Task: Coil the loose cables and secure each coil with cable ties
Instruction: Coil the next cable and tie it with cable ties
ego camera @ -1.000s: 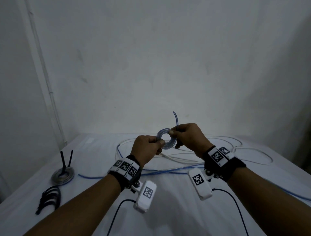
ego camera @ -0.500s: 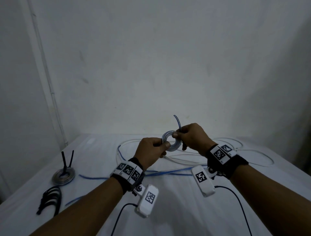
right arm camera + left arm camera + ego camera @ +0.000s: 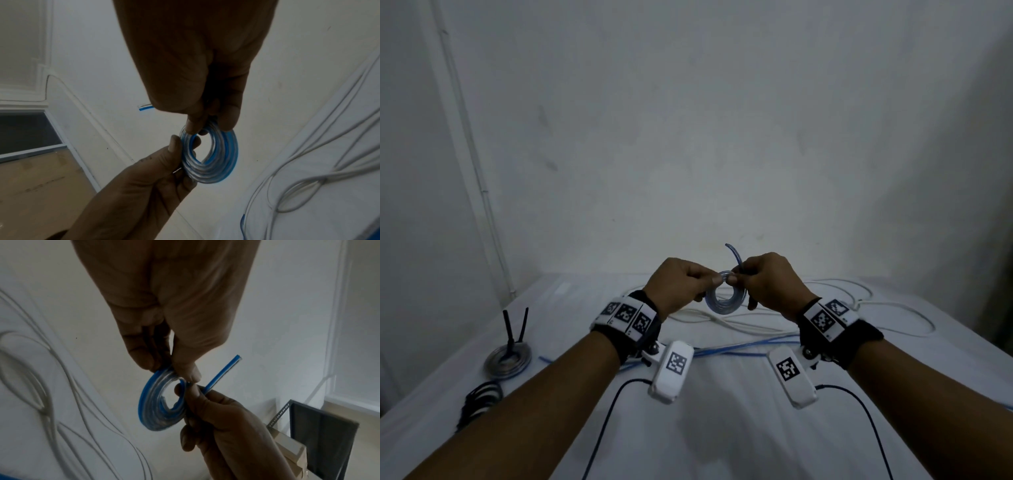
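A small coil of clear and blue cable (image 3: 725, 301) (image 3: 162, 404) (image 3: 213, 159) hangs in the air above the table, held by both hands at its top. My left hand (image 3: 688, 284) (image 3: 174, 366) pinches the top of the coil between thumb and fingers. My right hand (image 3: 760, 281) (image 3: 205, 125) pinches the coil beside it, and the cable's free end (image 3: 732, 255) (image 3: 224, 373) sticks up past its fingers. A finished coil with a black cable tie (image 3: 508, 356) lies at the table's left.
Loose white cables (image 3: 859, 308) and a blue cable (image 3: 739, 346) lie across the white table (image 3: 722, 428) beyond my hands. A bundle of black cable ties (image 3: 481, 399) rests near the left edge. A white wall stands close behind.
Both hands have come closer together and now meet at the coil's top. The coil has swung down so it hangs below the fingers.
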